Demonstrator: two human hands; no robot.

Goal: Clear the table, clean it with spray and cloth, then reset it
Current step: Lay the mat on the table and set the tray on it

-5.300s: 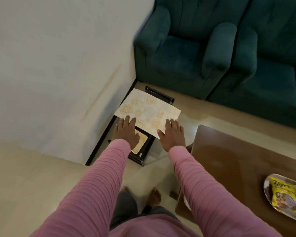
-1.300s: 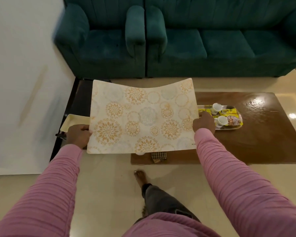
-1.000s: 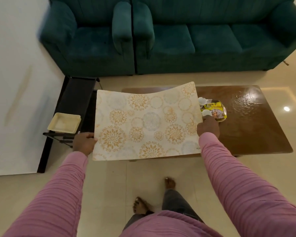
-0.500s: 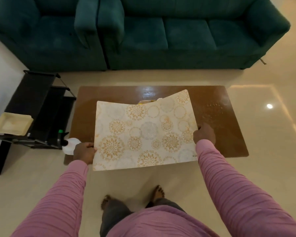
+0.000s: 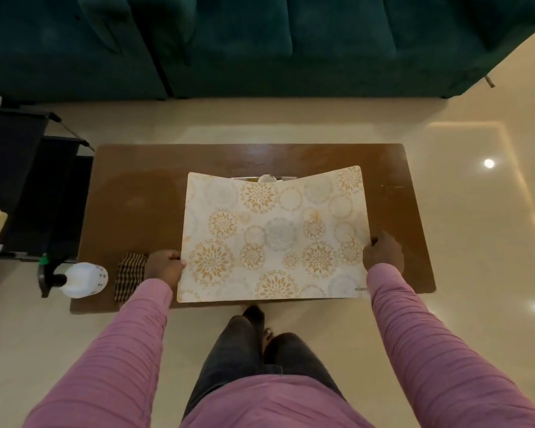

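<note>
You held the mat (image 5: 275,236) over the tabletop (image 5: 136,196), one hand on each short edge. Your left hand (image 5: 164,267) gripped the mat's left edge above the near left part of the tabletop, its fingers (image 5: 172,257) curled round that edge. Your right hand (image 5: 383,251) gripped the right edge above the near right part of the tabletop, its fingers (image 5: 372,248) curled in the same way. The mat was cream, with round gold and grey flower patterns. It sagged along its middle, with its far corners raised. It covered the middle of the tabletop, and its near edge lay about over the tabletop's near edge. Whether any of it touched the tabletop could not be told.

Past the mat's far edge, at the middle of the tabletop, a cup (image 5: 267,178) rim and a strip of tray (image 5: 244,178) showed, mostly hidden by the mat. A checked cloth (image 5: 130,278) lay on the near left part of the tabletop, just beside your left hand. A white spray bottle (image 5: 81,279) sat at the near left corner, just left of the cloth, its nozzle toward the left. A black rack (image 5: 28,180) stood left of the tabletop, and a green sofa (image 5: 260,41) beyond its far edge.
</note>
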